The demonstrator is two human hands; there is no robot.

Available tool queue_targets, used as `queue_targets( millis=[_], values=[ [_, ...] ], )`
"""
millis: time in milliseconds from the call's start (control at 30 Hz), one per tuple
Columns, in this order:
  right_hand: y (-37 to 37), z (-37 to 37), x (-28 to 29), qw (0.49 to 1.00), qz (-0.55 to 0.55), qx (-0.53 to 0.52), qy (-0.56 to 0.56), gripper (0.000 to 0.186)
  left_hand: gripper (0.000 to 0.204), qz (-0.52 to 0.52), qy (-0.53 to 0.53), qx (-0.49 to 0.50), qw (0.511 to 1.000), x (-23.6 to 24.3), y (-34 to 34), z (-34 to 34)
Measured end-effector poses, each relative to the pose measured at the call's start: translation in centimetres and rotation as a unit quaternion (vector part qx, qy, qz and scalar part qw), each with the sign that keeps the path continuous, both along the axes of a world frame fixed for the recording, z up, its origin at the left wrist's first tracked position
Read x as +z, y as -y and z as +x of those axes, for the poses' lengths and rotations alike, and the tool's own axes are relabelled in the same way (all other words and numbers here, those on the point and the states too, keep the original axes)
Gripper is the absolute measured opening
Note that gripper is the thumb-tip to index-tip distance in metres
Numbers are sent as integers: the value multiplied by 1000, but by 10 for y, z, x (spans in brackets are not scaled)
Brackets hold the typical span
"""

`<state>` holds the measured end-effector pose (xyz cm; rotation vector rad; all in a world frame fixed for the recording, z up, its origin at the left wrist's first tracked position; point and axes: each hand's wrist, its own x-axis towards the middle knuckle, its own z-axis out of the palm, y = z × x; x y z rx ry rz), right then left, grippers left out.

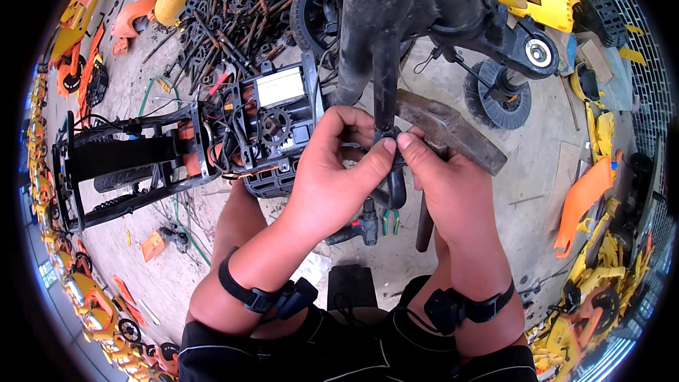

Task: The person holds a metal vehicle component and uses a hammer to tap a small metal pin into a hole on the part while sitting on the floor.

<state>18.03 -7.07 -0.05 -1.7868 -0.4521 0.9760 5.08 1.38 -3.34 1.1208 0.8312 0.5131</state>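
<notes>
Here, in the head view, we see both bare hands meeting at the centre of the frame, around a small black fitting (387,134) on a dark upright tube (385,78). Our left hand (332,173) comes in from the lower left, its thumb and curled fingers pinching the fitting. Our right hand (453,184) closes in from the lower right with its thumb tip pressed against the fitting, close to the left thumb; most of its fingers are hidden from us. Just below the thumbs, a bent black end piece (397,189) points down the frame.

A hammer (470,138) has its worn metal head right of centre, above the right hand, and its handle emerges below that hand; we cannot tell how firmly it is gripped. From the tube, a large dark frame (403,0) rises to the top edge.

At centre left we have a black chassis (124,152) with wiring, and at upper left a heap of rusty metal parts (233,10). Below the hands, a power drill (369,223) and green-handled pliers (395,222) lie on the grey floor (523,216). Yellow panels (541,0) fill the upper right.
</notes>
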Motion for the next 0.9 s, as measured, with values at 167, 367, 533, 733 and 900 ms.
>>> queue_targets(
  millis=[167, 367, 533, 733, 900],
  values=[
    [2, 1, 1, 998, -45, 9, 43, 22, 26, 33, -24, -10, 999, -1, 0, 2],
    [2, 0, 2, 999, -25, 5, 25, 21, 28, 60, -29, -2, 998, -2, 0, 3],
    [2, -1, -1, 1000, -2, -8, 29, 19, 28, 80, -24, -7, 997, -3, -1, 3],
    [3, 4, -3, 999, 4, 10, 32, 20, 28, 80, -31, -4, 996, -2, -2, 4],
    [1, 4, 2, 999, -32, 21, 22, 24, 29, 83, -30, -8, 996, -3, -2, 3]
  ],
)
